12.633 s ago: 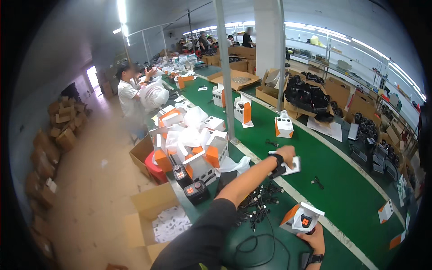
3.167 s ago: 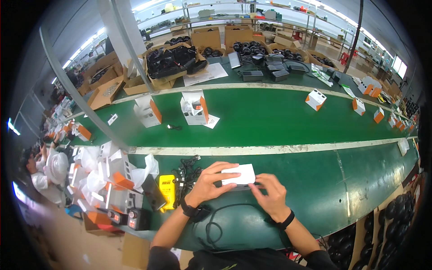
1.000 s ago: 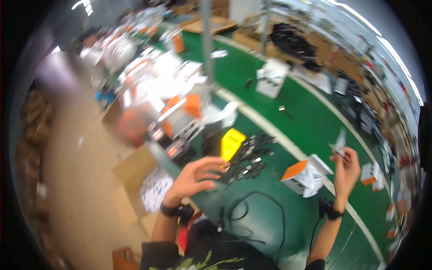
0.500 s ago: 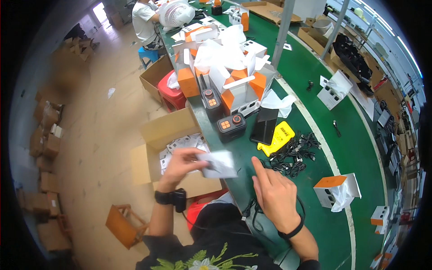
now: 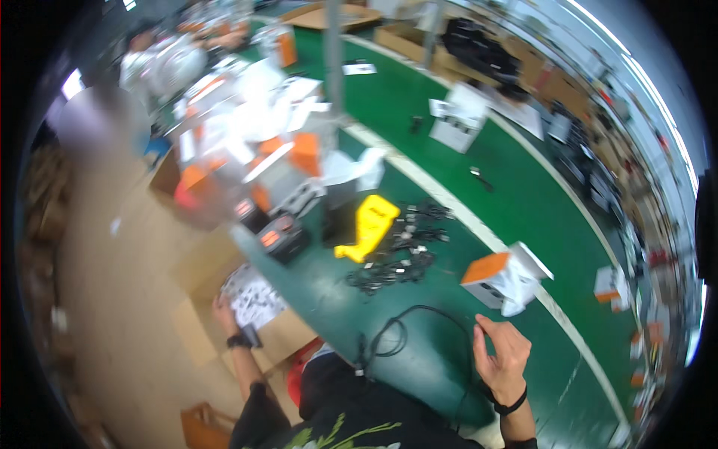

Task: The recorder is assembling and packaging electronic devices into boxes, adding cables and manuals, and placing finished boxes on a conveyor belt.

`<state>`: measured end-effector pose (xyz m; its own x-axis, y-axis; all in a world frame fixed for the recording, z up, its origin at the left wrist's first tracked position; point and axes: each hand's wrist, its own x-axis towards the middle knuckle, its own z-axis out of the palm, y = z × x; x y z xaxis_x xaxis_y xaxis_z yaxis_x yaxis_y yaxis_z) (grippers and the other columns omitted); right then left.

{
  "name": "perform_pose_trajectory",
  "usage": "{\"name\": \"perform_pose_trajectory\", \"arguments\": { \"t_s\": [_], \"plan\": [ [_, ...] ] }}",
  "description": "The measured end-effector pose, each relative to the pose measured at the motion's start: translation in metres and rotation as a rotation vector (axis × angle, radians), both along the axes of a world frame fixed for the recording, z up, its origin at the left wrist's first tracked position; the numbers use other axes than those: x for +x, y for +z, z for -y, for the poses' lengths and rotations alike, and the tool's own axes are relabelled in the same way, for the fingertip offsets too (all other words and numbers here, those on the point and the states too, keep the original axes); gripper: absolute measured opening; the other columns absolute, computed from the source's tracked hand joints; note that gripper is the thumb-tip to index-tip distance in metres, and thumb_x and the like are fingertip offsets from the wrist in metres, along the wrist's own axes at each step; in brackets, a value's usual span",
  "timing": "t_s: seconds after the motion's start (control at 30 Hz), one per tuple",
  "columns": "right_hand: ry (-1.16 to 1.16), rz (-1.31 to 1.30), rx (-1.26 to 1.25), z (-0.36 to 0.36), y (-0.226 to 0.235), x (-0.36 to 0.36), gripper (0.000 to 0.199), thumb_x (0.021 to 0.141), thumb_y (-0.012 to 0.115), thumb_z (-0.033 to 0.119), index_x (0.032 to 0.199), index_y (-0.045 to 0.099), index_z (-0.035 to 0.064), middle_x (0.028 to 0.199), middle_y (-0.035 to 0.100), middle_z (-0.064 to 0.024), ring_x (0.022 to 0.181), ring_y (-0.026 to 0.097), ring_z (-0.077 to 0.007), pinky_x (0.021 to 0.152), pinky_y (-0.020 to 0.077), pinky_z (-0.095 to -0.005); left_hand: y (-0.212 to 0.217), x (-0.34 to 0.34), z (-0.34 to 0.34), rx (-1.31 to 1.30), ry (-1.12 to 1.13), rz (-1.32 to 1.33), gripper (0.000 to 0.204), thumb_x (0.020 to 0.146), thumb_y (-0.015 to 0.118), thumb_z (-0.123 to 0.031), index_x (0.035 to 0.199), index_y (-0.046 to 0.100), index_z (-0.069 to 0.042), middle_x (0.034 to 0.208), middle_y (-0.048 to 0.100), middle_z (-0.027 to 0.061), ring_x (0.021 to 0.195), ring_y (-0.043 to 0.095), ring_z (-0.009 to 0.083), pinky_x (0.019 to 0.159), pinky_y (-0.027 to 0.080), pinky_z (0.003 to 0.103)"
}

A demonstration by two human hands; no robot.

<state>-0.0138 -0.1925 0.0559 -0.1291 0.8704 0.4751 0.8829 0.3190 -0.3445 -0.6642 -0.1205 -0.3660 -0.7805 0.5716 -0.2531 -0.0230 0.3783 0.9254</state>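
My left hand point(image 5: 225, 313) is down inside the open cardboard box point(image 5: 288, 337) beside the table. It is at the edge of a pile of white printed packets point(image 5: 258, 299). Motion smears its fingers, so I cannot make out whether they hold a packet. Over the green table, my right hand point(image 5: 505, 355) has its thumb and bent forefinger apart, with nothing between them. Just beyond that hand stands an open orange-and-white box point(image 5: 486, 280) with white wrapping point(image 5: 517, 288) spilling out. A black cable point(image 5: 404, 318) loops on the table between my hands.
Several bundled black cables point(image 5: 404, 258) lie by a yellow flat holder point(image 5: 372, 224). A black device with orange buttons point(image 5: 283, 238) stands near the table edge. Behind it are heaped opened boxes point(image 5: 254, 112). A metal post point(image 5: 333, 60) rises from the table. A wooden stool point(image 5: 206, 428) is at lower left.
My left hand has moved from the table edge down into the cardboard box; the white packet it held is no longer distinguishable. My right hand has moved right, to the orange-and-white box. The view has swung right.
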Motion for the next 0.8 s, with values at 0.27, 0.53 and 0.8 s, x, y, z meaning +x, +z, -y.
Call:
{"name": "perform_pose_trajectory", "arguments": {
  "t_s": [0.27, 0.53, 0.8],
  "plan": [
    [-0.460, -0.326, 0.310, 0.009, 0.033, 0.097, 0.011, 0.099, 0.072, -0.003, 0.108, 0.079, -0.0043, 0.095, 0.081, -0.0121, 0.080, 0.077, -0.0166, 0.067, 0.0596, -0.0301, 0.329, 0.155, -0.059, 0.688, -1.040, 0.435, 0.034, 0.109, 0.072, -0.036, 0.106, 0.070, -0.002, 0.094, 0.075, 0.0110, 0.085, 0.072, 0.0178, 0.072, 0.057, 0.029],
    [-0.405, -0.227, 0.172, -0.132, -0.021, 0.242, 0.026, 0.098, 0.066, 0.003, 0.120, 0.079, 0.0021, 0.112, 0.081, -0.0189, 0.100, 0.079, -0.0355, 0.091, 0.0627, -0.0439, 0.436, 0.447, -0.124, 0.459, -2.046, -0.108, 0.095, 0.080, 0.101, -0.014, 0.161, 0.053, -0.009, 0.149, 0.065, 0.0100, 0.137, 0.062, 0.0211, 0.103, 0.059, 0.039],
    [-0.120, 0.382, -0.137, -0.226, -0.099, 0.221, 0.087, 0.084, 0.073, -0.007, 0.163, 0.053, 0.0234, 0.162, 0.056, -0.0103, 0.133, 0.063, -0.0375, 0.106, 0.0605, -0.0501, 0.400, 0.577, -0.116, 0.663, -2.112, -0.230, 0.156, 0.065, 0.109, -0.027, 0.178, 0.002, -0.011, 0.165, 0.049, 0.0263, 0.156, 0.047, 0.0406, 0.130, 0.037, 0.052]
  ]
}}
